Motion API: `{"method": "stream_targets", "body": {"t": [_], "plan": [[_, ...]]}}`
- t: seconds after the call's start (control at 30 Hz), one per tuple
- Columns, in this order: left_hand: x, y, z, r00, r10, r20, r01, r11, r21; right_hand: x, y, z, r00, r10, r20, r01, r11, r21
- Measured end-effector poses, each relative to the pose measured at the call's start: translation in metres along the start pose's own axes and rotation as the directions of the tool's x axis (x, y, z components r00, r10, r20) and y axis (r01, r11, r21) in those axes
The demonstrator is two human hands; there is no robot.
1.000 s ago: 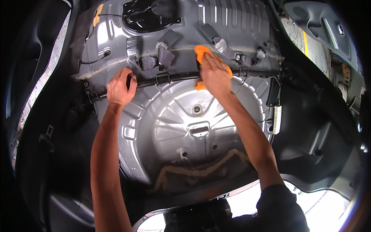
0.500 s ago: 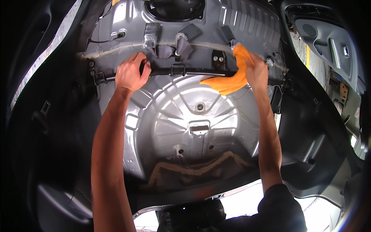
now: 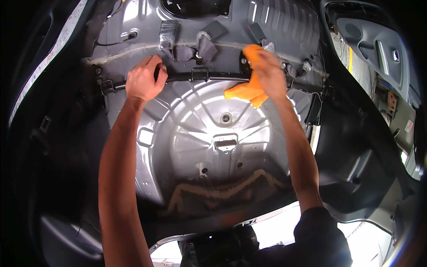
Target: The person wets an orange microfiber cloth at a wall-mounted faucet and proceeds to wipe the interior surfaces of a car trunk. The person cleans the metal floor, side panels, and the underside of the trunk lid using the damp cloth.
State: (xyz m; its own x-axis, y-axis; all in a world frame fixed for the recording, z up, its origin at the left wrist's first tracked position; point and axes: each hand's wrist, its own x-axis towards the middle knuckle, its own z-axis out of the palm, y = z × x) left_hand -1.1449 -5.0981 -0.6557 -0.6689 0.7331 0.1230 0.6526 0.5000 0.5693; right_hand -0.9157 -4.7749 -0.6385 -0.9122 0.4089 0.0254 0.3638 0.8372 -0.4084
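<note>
My left hand grips a black bar that runs across the far rim of a grey metal spare-wheel well in a stripped car boot. An orange cloth is bunched in my right hand, pressed against the metal by the bar on the right. Part of the cloth hangs below that hand over the well's ribbed rim. Both forearms reach up from the lower edge.
Grey seat-belt buckles and straps lie beyond the bar. A bolt and a bracket sit at the well's centre. Brownish sealant streaks cross its near side. Black trim lines both sides; a grey door panel stands at the right.
My right hand with the orange cloth swept right along the bar, then back left and up. My left hand has stayed gripping the bar. The view has shifted slightly.
</note>
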Motion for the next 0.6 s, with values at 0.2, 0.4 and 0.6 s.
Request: {"method": "stream_targets", "body": {"t": [0.2,0.4,0.6], "plan": [[-0.012,-0.006,-0.001,1.000,-0.027,0.012,0.027,0.999,0.018,-0.002,-0.023,-0.016,0.946,-0.082,0.313,0.097,0.995,-0.032],[0.000,0.003,0.003,0.999,-0.025,0.041,0.025,1.000,0.018,-0.011,-0.020,-0.005,0.998,-0.055,0.023,0.050,0.982,0.181],[-0.010,-0.003,0.001,0.999,-0.024,0.044,0.023,1.000,0.009,0.010,-0.019,-0.033,0.979,0.005,0.204,0.111,0.826,-0.552]]}}
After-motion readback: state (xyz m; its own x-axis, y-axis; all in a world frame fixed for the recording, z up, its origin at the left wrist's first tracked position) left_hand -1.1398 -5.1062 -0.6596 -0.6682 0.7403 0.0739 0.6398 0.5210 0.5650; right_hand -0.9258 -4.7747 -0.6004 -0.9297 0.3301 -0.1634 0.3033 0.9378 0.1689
